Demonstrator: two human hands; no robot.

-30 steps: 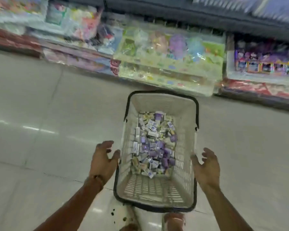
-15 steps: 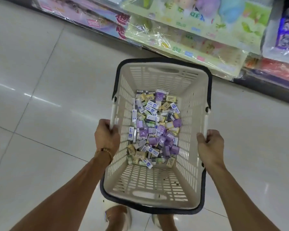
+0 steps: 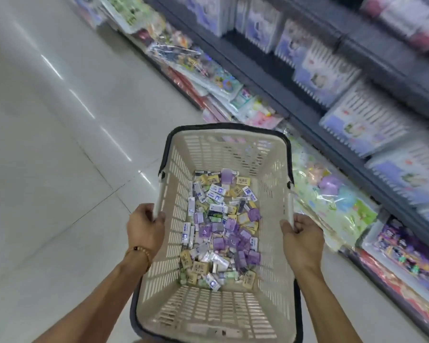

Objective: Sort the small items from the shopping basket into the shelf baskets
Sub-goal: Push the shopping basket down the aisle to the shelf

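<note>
Shopping basket [image 3: 273, 194], just the one, cream plastic with slotted walls and a dark rim, is held up over the floor [image 3: 47, 169] in the head view, the only view here. The left hand [image 3: 145, 230] is curled round the left rim and the right hand [image 3: 301, 240] is curled round the right rim, so two hands, both gripping it. There's a beaded bracelet [image 3: 140, 251] on the left wrist. The small items [image 3: 221, 231] lie in a loose heap on the basket's bottom, toward the middle and far part; way too many to count, mostly purple, white-and-blue and tan little packets, and the near strip of the bottom is bare. Off to the right runs a dark shelf unit [image 3: 307, 115] with rows of purple-white boxed goods [image 3: 327, 75], pretty blurry. Flat cellophane-wrapped toy packs [image 3: 332, 194] lean along the shelf's foot, just beside the basket's right side. The floor is pale glossy tile with light streaks across it.
</note>
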